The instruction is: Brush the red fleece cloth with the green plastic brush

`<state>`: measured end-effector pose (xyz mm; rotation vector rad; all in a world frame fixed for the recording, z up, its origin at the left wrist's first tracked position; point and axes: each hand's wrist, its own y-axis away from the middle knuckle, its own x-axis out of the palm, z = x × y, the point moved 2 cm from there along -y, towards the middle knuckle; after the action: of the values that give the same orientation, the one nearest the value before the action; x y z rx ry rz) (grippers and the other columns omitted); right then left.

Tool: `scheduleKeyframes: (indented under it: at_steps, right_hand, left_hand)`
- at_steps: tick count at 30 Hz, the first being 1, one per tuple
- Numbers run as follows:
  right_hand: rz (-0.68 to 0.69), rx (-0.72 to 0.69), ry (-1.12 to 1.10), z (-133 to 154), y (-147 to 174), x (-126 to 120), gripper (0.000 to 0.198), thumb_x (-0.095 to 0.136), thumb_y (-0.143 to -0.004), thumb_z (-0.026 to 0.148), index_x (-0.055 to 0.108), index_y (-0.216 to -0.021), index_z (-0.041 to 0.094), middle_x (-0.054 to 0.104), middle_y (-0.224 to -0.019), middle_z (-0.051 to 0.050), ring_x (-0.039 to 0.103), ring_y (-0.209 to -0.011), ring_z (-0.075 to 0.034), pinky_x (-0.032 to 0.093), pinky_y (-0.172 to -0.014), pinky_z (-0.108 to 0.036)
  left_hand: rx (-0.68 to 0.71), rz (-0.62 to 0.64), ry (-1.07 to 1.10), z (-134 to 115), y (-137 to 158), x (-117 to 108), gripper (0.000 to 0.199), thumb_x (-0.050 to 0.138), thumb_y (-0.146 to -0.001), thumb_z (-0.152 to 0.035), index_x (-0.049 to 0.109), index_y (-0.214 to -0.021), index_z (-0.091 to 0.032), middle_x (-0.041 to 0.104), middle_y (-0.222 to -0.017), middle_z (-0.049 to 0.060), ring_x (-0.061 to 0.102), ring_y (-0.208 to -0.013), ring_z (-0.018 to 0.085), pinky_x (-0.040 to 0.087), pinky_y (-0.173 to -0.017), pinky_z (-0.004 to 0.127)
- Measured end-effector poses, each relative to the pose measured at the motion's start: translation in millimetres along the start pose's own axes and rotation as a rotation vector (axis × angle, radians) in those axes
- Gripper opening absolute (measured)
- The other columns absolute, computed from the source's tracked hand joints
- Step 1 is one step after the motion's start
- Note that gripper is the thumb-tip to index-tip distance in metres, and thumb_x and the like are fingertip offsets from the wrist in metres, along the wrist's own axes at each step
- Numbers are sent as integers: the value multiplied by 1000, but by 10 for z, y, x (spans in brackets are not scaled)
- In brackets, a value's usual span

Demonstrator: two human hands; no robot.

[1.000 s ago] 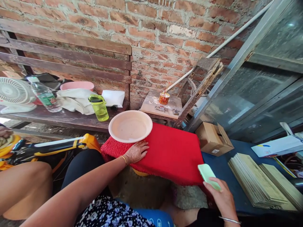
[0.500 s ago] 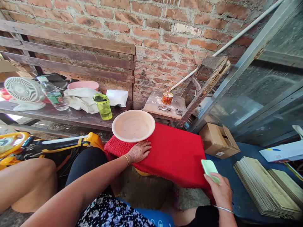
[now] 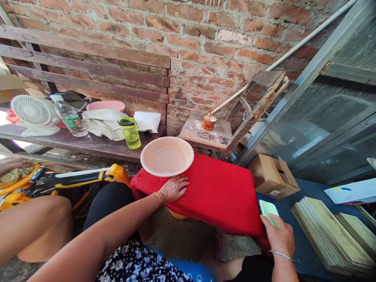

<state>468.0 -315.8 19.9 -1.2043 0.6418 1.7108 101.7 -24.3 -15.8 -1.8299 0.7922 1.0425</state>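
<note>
My left hand (image 3: 174,189) lies flat on the near edge of a red cloth (image 3: 217,188), its fingers stretched out to the right. Just behind it, a pale pink basin (image 3: 167,156) stands on the cloth's back left part. In my right hand (image 3: 279,234) is a light green phone (image 3: 268,212), held between thumb and fingers at the cloth's right edge, over the blue surface (image 3: 302,243). The phone's lower end is hidden in the hand.
A wooden bench (image 3: 117,152) on the left bears a fan (image 3: 33,113), a water bottle (image 3: 70,117) and a green bottle (image 3: 131,133). On the right are a cardboard box (image 3: 273,176) and stacked boards (image 3: 329,231). Another person's hand (image 3: 14,166) holds a cloth at far left.
My right hand has moved a little to the right with the phone. My left hand stays on the red cloth. Another person's hand has come into view at the far left.
</note>
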Motion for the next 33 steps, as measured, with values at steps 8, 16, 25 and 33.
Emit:
scheduleKeyframes:
  at_steps: [8, 16, 25, 33]
  right_hand:
    - [74, -74, -39, 141, 4, 138, 54, 53, -67, 67, 73, -99, 29, 62, -98, -11, 62, -87, -31, 49, -82, -48]
    - [-50, -190, -53, 337, -59, 232, 61, 43, -74, 69, 72, -102, 24, 62, -92, -12, 56, -107, -33, 48, -86, -46]
    - [-270, -166, 56, 130, -183, 247, 54, 49, -77, 68, 74, -100, 26, 59, -78, -10, 57, -82, -31, 47, -67, -44]
    - [-110, -959, -108, 1196, 488, 569, 36, 53, -88, 52, 72, -104, 25, 59, -104, -10, 59, -94, -23, 47, -84, -36]
  left_hand:
    - [-4, 12, -35, -31, -15, -7, 32, 52, -93, -26, 66, -120, -18, 61, -133, 10, 52, -128, 26, 40, -112, 44]
    - [-15, 19, -58, -41, -10, -41, 32, 50, -94, -29, 66, -120, -20, 61, -132, 9, 53, -127, 26, 42, -110, 42]
    - [-12, 12, -36, -33, -13, -23, 32, 52, -93, -27, 67, -120, -19, 61, -132, 10, 52, -128, 25, 40, -112, 43]
    - [-16, 14, -39, -26, -10, -15, 32, 52, -92, -26, 66, -120, -20, 61, -133, 8, 51, -129, 25, 38, -113, 43]
